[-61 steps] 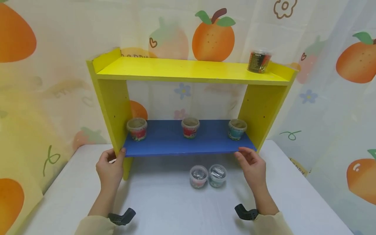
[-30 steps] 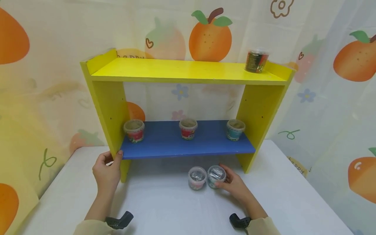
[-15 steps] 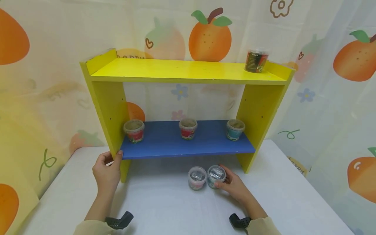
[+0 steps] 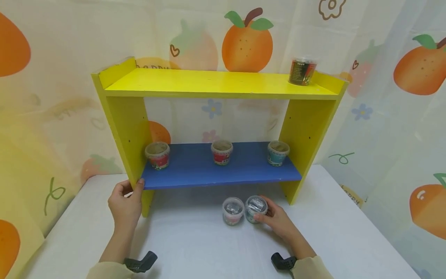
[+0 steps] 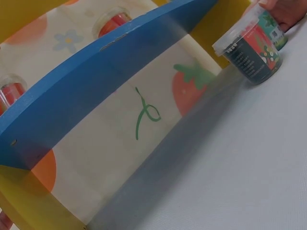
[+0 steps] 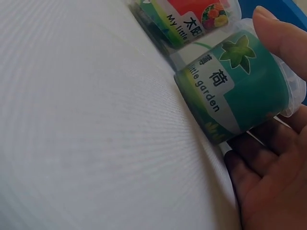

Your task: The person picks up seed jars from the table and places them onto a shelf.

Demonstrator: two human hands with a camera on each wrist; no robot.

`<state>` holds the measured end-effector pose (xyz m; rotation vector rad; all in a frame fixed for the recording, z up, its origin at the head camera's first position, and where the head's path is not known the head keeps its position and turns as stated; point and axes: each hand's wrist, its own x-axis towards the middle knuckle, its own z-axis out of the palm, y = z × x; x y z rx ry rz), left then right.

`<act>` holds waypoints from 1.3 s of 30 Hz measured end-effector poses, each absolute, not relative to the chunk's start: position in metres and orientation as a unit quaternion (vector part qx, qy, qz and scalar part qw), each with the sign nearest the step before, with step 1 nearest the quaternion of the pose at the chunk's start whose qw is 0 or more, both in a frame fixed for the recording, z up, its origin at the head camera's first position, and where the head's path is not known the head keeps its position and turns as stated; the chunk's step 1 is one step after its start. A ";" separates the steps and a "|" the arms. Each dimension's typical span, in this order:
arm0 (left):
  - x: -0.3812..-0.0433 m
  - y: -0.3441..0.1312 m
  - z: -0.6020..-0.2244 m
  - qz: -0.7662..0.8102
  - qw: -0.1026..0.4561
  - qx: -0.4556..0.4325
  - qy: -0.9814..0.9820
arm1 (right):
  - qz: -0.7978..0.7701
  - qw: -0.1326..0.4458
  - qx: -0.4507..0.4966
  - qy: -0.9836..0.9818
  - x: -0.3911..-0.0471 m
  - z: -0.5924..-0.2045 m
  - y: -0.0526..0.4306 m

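Observation:
My right hand [image 4: 277, 221] holds a clear plastic planting cup with a green label [image 6: 240, 81], thumb on one side and fingers on the other, standing on the white table. Its label reads "little garden" under a leaf picture, and silvery packets fill its top. Beside it on the left stands a second planting cup with a red label [image 4: 232, 211]. My left hand [image 4: 124, 203] grips the left side panel of a yellow shelf unit [image 4: 129, 139] at the blue board's front corner, thumb in front; its other fingers are partly hidden behind the panel.
Three opened cups stand on the blue board [image 4: 195, 174]: a red one at left [image 4: 158, 157], a red one in the middle [image 4: 222, 153] and a teal one at right [image 4: 277, 154]. A dark-labelled cup [image 4: 301, 72] sits on the yellow top board. A fruit-print curtain [image 4: 195, 46] hangs behind.
My right hand has left the right front corner of the blue board and come down to the green-labelled cup. My left hand has kept its place on the side panel.

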<state>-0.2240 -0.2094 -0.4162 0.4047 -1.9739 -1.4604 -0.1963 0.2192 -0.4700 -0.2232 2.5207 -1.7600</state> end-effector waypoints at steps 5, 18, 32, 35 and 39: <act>-0.223 -0.209 -0.416 -0.555 0.319 0.157 -0.752 | -0.571 0.028 -0.057 0.819 -0.198 -0.470 0.219; -0.224 -0.208 -0.413 -0.552 0.330 0.151 -0.751 | -0.603 0.036 -0.046 0.796 -0.196 -0.468 0.219; -0.223 -0.209 -0.414 -0.549 0.328 0.154 -0.753 | -0.608 0.033 -0.045 0.792 -0.197 -0.468 0.218; -0.223 -0.210 -0.414 -0.552 0.324 0.156 -0.752 | -0.606 0.028 -0.044 0.793 -0.196 -0.468 0.218; -0.224 -0.210 -0.416 -0.555 0.320 0.157 -0.752 | -0.600 0.022 -0.035 0.799 -0.196 -0.468 0.217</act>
